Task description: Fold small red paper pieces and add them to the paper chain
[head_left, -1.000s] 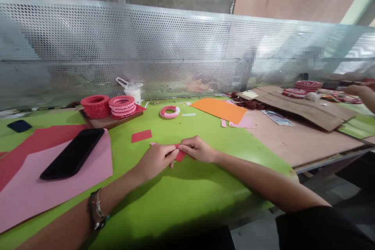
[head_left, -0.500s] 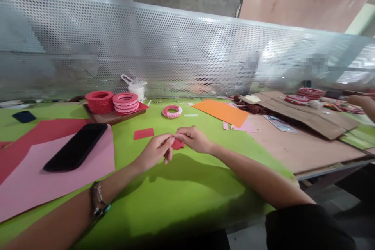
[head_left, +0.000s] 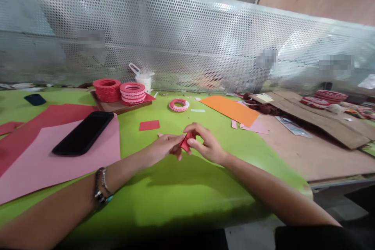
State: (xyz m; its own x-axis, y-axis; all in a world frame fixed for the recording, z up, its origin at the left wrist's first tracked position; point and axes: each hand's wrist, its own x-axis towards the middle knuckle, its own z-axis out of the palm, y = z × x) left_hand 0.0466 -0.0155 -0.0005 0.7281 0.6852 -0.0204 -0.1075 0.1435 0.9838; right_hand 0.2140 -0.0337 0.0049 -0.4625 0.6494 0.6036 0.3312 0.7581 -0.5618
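Both my hands meet over the green table (head_left: 175,195), pinching a small folded piece of red paper (head_left: 185,143). My left hand (head_left: 165,146) grips its left side with the fingertips closed. My right hand (head_left: 203,143) curls round its right side, thumb and fingers pressed on it. A loose red paper rectangle (head_left: 149,125) lies just behind my hands. Further back sits a single pink and red paper ring (head_left: 178,105).
A black phone (head_left: 83,133) lies on a pink sheet (head_left: 43,164) over red sheets at left. Stacked red and pink rings (head_left: 120,90) stand on a board. An orange sheet (head_left: 231,109), cardboard (head_left: 316,119) and a perforated metal screen (head_left: 187,43) are behind.
My hands stayed on the red paper and turned it, so it now stands more upright between the fingers. The camera shifted, moving the scene slightly right and up.
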